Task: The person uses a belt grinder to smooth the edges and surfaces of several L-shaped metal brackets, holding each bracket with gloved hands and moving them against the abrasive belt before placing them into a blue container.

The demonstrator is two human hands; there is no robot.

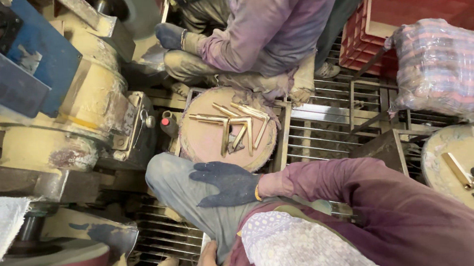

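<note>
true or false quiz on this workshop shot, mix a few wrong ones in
1. The gloved right hand lies flat on the knee, holding nothing. True.
2. Brass-coloured angled pieces lie on a round block between the two people. True.
3. The crate at upper right is blue. False: it is red.
4. The round disc at right is bare. False: brass bars and dark lumps lie on it.
5. The co-worker's hand is bare. False: it wears a dark glove.
</note>
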